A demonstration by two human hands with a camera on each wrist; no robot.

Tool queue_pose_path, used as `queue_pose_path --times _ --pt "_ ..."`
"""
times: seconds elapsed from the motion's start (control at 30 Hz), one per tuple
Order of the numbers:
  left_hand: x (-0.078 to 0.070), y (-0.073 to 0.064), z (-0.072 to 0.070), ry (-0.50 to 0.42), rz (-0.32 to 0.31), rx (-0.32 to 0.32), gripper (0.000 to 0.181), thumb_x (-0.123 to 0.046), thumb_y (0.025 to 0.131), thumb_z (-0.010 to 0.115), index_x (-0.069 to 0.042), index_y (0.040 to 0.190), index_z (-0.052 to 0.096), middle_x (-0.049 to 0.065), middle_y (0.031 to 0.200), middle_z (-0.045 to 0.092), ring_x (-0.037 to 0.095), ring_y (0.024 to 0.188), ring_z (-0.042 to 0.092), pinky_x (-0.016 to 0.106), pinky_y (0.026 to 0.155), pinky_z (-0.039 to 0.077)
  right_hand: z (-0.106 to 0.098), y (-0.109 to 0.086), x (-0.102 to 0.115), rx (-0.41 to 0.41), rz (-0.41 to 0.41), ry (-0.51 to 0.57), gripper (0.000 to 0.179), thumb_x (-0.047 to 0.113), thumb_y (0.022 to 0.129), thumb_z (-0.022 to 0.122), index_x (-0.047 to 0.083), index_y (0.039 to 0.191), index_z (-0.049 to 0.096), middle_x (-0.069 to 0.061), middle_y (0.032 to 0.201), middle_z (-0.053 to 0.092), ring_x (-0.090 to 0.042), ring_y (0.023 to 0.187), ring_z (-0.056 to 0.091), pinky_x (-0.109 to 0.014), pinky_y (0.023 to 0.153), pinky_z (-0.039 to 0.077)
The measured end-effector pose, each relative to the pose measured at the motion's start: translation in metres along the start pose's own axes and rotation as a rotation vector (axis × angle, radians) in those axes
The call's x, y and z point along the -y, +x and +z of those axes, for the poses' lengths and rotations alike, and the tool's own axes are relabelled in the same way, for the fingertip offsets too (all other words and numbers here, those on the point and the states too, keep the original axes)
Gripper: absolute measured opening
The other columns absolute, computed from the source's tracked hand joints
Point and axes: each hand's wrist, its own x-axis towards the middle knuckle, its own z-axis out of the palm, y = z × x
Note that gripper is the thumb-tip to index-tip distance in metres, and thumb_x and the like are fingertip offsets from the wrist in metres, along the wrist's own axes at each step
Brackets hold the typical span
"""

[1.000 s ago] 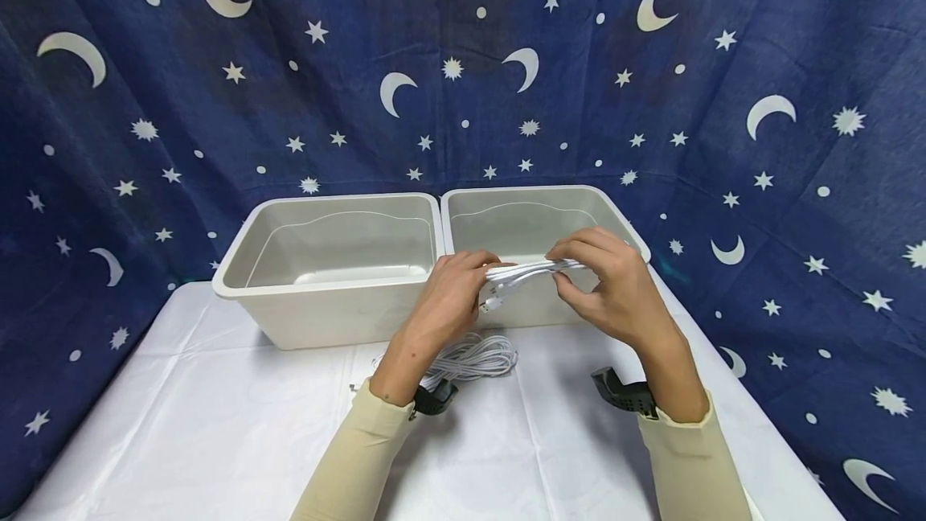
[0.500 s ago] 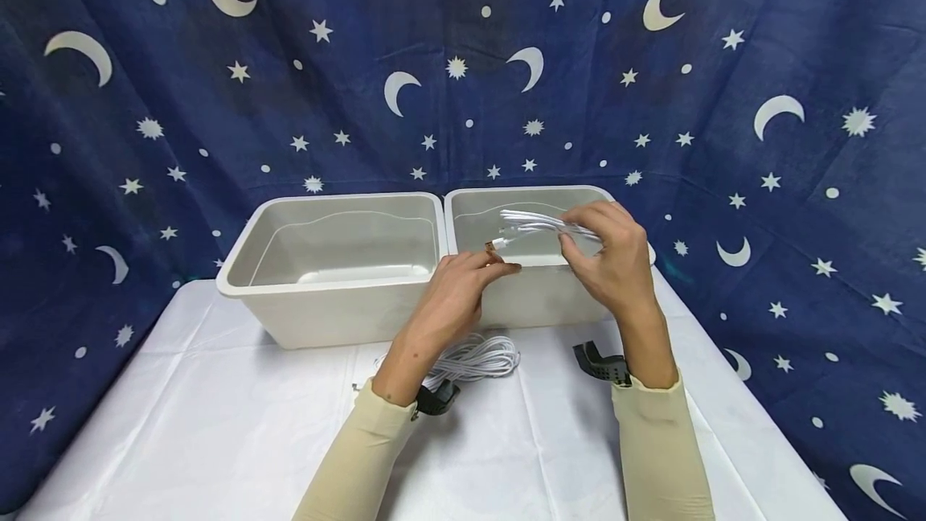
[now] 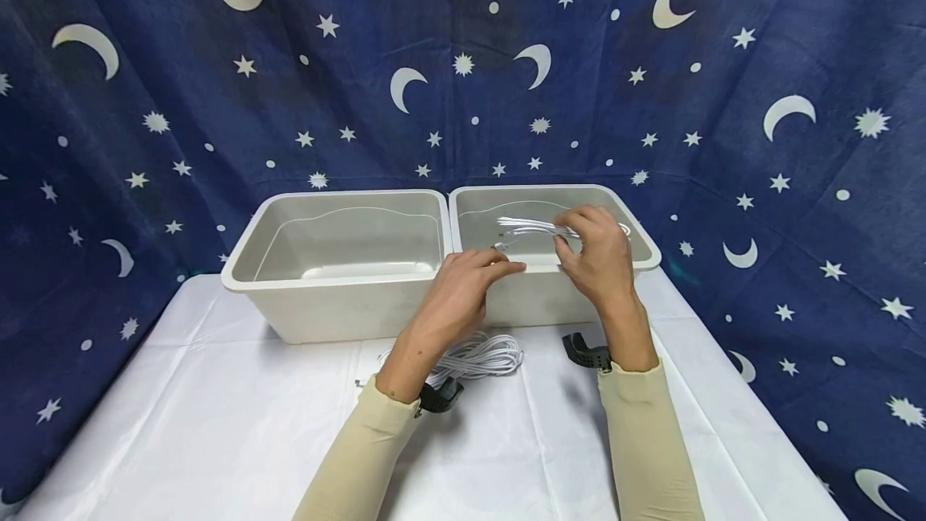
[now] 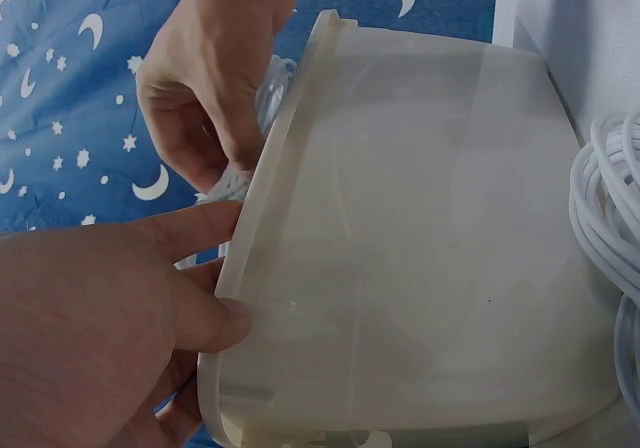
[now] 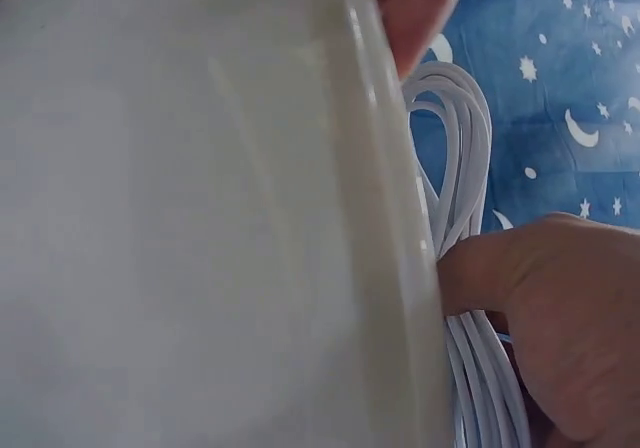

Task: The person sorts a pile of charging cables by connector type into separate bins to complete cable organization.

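My right hand pinches a folded bundle of white USB cable between thumb and fingers, over the right bin. Its loops show in the right wrist view, just beyond the bin's rim. One plug end hangs close to my left fingertips. My left hand is at the front rim of that bin, fingers relaxed over the edge, thumb along the outer side. Whether it touches the plug is unclear. Beneath the left forearm, a second coiled white cable lies on the table, partly hidden.
A matching light-grey bin stands to the left, side by side with the right one. Both sit on a white-covered table. A blue curtain with moons and stars hangs close behind and at both sides.
My left hand has let go of the cable bundle and stays near the rim. My right hand has carried the bundle forward from the front edge to over the right bin.
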Motion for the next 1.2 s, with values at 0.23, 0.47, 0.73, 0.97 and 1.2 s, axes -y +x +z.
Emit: queue_pose_path --times 0.23,0.47,0.73,0.97,1.2 --pt "0.0 0.0 -0.001 0.001 -0.008 0.006 0.075 0.023 0.084 0.055 -0.025 0.14 0.07 -0.003 0.132 0.07 0.02 0.125 0.064 0.042 0.096 0.048 0.005 -0.001 -0.001 0.034 -0.009 0.021 0.024 -0.008 0.08 0.082 0.001 0.102 0.08 -0.016 0.105 0.076 -0.039 0.105 0.067 -0.052 0.093 0.053" --pt "0.0 0.001 0.001 0.005 0.003 -0.012 0.076 0.024 0.083 0.055 -0.025 0.138 0.071 -0.004 0.127 0.071 0.021 0.119 0.065 0.041 0.091 0.049 0.002 -0.001 0.005 0.018 -0.025 0.041 0.025 -0.006 0.081 0.08 0.001 0.105 0.08 -0.015 0.105 0.076 -0.038 0.105 0.068 -0.051 0.093 0.053" --pt "0.0 0.0 0.001 0.008 0.002 -0.017 0.075 0.024 0.083 0.056 -0.025 0.138 0.072 -0.004 0.126 0.071 0.022 0.118 0.066 0.041 0.089 0.05 -0.001 -0.003 0.012 0.03 -0.047 0.057 0.023 -0.006 0.081 0.08 0.002 0.103 0.079 -0.014 0.103 0.076 -0.037 0.104 0.068 -0.05 0.092 0.053" --pt "0.001 -0.001 0.001 0.012 0.001 -0.014 0.074 0.022 0.084 0.058 -0.026 0.139 0.071 -0.004 0.127 0.071 0.022 0.118 0.066 0.041 0.09 0.05 -0.002 -0.007 0.015 0.045 -0.107 0.073 0.02 -0.003 0.08 0.081 0.001 0.1 0.079 -0.013 0.098 0.076 -0.037 0.1 0.068 -0.049 0.091 0.052" --pt "0.001 -0.001 0.001 0.007 0.007 -0.017 0.073 0.022 0.085 0.056 -0.025 0.139 0.071 -0.004 0.127 0.071 0.021 0.119 0.066 0.042 0.092 0.049 -0.003 -0.014 0.019 0.067 -0.159 0.087 0.017 0.001 0.081 0.081 0.003 0.098 0.078 -0.01 0.095 0.075 -0.035 0.095 0.068 -0.049 0.085 0.053"
